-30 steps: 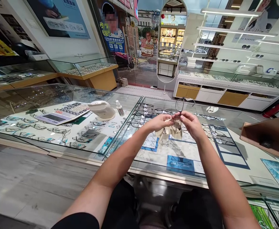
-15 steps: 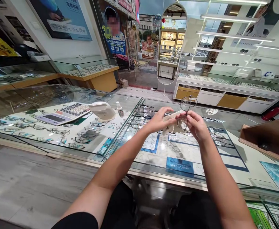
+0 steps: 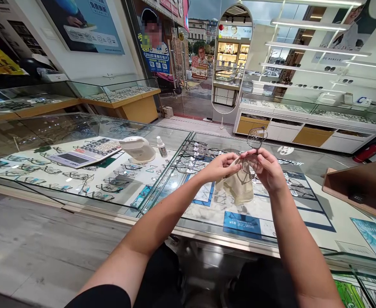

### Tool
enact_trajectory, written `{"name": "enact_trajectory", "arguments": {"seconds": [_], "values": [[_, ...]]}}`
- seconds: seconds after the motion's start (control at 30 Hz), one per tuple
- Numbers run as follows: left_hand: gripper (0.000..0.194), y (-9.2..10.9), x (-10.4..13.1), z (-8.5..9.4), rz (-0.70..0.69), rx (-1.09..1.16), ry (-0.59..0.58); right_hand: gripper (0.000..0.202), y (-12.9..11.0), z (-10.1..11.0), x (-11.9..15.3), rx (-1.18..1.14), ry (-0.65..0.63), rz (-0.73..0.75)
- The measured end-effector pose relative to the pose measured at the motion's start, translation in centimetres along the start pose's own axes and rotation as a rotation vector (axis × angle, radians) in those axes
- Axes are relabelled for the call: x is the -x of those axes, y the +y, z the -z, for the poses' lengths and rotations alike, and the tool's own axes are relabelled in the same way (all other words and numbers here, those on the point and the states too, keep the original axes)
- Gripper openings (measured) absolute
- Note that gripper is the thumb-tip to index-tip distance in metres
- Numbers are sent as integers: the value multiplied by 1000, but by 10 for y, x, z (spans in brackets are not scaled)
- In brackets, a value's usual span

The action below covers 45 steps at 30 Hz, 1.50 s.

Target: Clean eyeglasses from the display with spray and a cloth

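Above the glass counter, my right hand [image 3: 270, 169] is closed on a pair of thin-framed eyeglasses [image 3: 257, 136], held with one lens above the other. My left hand [image 3: 222, 166] is closed on a beige cleaning cloth [image 3: 242, 188], which hangs down from its fingers beside the lower lens. The fingertips of both hands come close together near the middle of the frame. Whether the cloth touches the lens is hard to make out. Rows of spectacle frames [image 3: 192, 149] lie under the glass just behind my left hand.
On the left part of the counter are a calculator [image 3: 88, 152], a white device [image 3: 138, 149] and a small spray bottle [image 3: 161, 147]. A wooden stand [image 3: 355, 184] is at the right. An oval mirror [image 3: 231, 60] stands beyond the glass counter [image 3: 175, 214].
The cloth has dropped open and now hangs below my left hand, where it was bunched before. The eyeglasses have shifted slightly to the right with my right hand.
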State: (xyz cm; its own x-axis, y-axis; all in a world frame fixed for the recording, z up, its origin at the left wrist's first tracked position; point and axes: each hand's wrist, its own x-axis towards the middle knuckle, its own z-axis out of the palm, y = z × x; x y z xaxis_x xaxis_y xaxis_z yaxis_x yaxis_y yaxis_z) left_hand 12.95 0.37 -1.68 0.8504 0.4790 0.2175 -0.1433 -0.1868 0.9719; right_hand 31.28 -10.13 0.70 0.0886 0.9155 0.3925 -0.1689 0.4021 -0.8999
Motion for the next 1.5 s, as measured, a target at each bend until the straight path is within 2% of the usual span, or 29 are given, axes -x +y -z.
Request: {"name": "enact_trajectory", "arguments": {"seconds": [0.13, 0.3, 0.53, 0.73, 0.83, 0.93, 1.1, 1.27, 1.5], "values": [[63, 2, 0, 2, 24, 71, 8, 31, 1, 0, 0, -3, -11, -17], [64, 4, 2, 2, 65, 126, -47, 29, 4, 1, 0, -37, -52, -22], [54, 6, 1, 6, 5, 35, 23, 30, 8, 2, 0, -24, -77, -38], [45, 7, 4, 6, 32, 48, -36, 29, 9, 0, 0, -32, -98, -76], [47, 9, 5, 7, 58, 37, 54, 29, 9, -2, 0, -26, -67, -52], [47, 9, 5, 13, 88, 20, 217, 26, 8, -3, -2, -19, -33, -11], [49, 9, 1, 23, 106, 138, 436, 27, 10, -6, -2, -12, -51, -41], [48, 13, -1, 25, 136, 292, 506, 27, 14, -9, 0, -13, -145, -93], [53, 6, -1, 16, 6, 128, 528, 30, 20, -15, 3, -128, -174, -193]]}}
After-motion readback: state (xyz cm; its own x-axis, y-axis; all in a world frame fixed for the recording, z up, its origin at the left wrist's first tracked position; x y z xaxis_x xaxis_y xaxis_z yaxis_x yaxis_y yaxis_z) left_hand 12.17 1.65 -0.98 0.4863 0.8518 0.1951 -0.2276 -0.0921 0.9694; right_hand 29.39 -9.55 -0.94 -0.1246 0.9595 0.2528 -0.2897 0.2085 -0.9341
